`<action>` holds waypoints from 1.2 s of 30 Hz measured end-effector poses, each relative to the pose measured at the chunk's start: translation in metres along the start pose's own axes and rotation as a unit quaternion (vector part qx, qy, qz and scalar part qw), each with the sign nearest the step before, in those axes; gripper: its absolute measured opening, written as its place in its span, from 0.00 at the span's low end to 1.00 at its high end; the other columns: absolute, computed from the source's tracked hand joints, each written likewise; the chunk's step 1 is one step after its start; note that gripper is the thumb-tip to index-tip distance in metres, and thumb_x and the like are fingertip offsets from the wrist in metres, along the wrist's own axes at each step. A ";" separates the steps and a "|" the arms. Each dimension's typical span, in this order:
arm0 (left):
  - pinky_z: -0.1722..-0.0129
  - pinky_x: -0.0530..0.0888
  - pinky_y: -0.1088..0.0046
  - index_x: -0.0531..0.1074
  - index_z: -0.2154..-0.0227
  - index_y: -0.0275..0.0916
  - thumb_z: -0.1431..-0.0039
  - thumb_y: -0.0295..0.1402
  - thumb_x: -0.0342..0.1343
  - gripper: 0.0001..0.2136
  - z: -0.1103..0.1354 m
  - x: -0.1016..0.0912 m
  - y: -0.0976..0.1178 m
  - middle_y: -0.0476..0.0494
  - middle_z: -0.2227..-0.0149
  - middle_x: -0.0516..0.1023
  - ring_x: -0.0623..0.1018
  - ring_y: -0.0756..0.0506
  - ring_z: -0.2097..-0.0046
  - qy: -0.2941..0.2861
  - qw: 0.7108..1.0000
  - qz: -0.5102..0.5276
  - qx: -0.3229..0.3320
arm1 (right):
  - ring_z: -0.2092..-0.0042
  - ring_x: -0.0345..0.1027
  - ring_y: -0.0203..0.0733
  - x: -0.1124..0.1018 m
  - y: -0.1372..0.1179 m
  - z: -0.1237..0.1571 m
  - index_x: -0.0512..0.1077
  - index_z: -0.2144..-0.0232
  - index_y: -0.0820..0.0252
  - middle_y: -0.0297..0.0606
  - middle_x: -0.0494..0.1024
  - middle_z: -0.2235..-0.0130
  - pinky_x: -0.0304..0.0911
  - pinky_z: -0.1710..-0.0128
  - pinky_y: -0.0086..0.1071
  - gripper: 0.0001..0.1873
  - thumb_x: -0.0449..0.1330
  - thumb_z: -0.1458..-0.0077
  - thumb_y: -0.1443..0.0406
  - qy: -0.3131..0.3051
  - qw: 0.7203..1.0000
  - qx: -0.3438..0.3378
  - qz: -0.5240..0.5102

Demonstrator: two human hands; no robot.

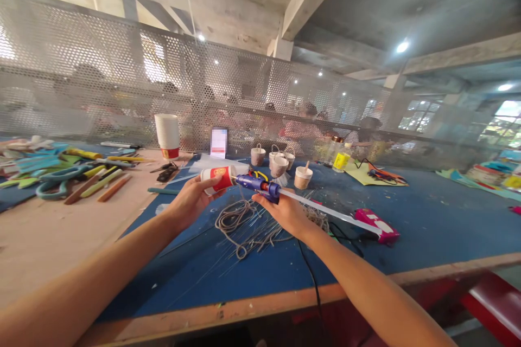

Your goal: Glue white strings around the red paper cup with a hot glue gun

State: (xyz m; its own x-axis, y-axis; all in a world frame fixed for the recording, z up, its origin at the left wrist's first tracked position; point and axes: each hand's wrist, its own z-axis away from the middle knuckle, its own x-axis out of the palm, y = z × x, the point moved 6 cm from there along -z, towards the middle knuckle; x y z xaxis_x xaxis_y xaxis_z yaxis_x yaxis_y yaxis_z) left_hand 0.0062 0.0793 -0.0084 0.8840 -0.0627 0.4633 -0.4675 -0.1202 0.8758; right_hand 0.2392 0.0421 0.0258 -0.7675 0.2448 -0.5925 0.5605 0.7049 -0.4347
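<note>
My left hand (194, 195) is closed around a red and white paper cup (222, 178), which lies tilted on its side in the air. In my right hand (285, 209) is a blue hot glue gun (259, 185), its nozzle close to the cup's base; whether they touch, I cannot tell. A long clear glue stick (325, 208) sticks out of the gun's back towards the right. Below both hands, a loose coil of grey cord (240, 222) and thin clear strands lie on the blue table mat (179, 282).
Several small cord-wrapped cups (279, 166) stand behind my hands, near a phone (218, 142). A cup stack (167, 135) and scissors (61, 180) are at left. A pink box (376, 225), a yellow-labelled bottle (342, 158) and a black cable (311, 271) are at right. Perforated metal panel (244, 87) behind.
</note>
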 end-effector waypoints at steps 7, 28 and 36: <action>0.57 0.80 0.68 0.83 0.62 0.37 0.49 0.29 0.71 0.10 -0.002 -0.001 0.000 0.41 0.58 0.86 0.82 0.44 0.58 -0.012 1.000 -0.017 0.007 | 0.69 0.77 0.44 0.003 0.000 0.001 0.76 0.63 0.57 0.39 0.82 0.69 0.63 0.69 0.32 0.19 0.60 0.35 0.48 0.010 0.997 -0.031 0.071; 0.59 0.80 0.70 0.83 0.65 0.37 0.49 0.29 0.70 0.08 0.003 0.006 0.002 0.42 0.62 0.86 0.82 0.44 0.59 -0.010 1.000 -0.023 0.003 | 0.71 0.75 0.43 0.003 0.001 0.000 0.73 0.66 0.56 0.36 0.82 0.71 0.58 0.72 0.31 0.17 0.62 0.36 0.50 -0.001 0.987 -0.018 0.157; 0.57 0.79 0.68 0.83 0.64 0.37 0.49 0.30 0.70 0.08 0.003 0.006 0.004 0.41 0.61 0.86 0.82 0.43 0.58 -0.013 0.999 -0.034 0.010 | 0.71 0.75 0.44 0.002 -0.001 -0.001 0.73 0.67 0.56 0.36 0.82 0.71 0.57 0.73 0.32 0.18 0.61 0.36 0.49 0.000 0.986 -0.021 0.168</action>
State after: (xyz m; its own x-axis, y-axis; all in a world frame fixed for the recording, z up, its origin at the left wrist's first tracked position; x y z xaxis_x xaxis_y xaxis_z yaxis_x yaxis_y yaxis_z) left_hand 0.0097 0.0753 -0.0029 0.9139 -0.0793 0.3982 -0.4058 -0.1446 0.9024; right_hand 0.2365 0.0424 0.0255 -0.5408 0.4690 -0.6983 0.7694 0.6114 -0.1851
